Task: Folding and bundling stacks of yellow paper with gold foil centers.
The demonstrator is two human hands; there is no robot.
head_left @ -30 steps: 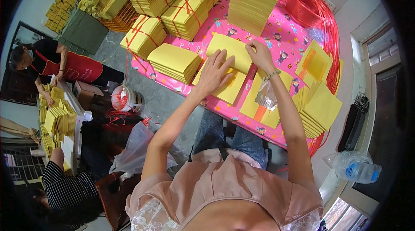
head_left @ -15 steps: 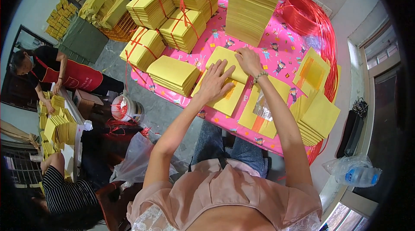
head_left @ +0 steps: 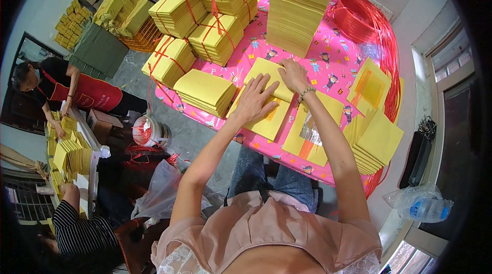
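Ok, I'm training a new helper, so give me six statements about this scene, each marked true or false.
1. The left hand rests on folded yellow paper. True.
2. The right hand wears no bracelet. False: a bracelet circles its wrist.
3. The tablecloth is plain blue. False: it is pink with printed figures.
4. Red string ties the bundles. True.
5. The bottle stands on the tablecloth. False: it is off it, at right.
6. A co-worker wears a red apron. True.
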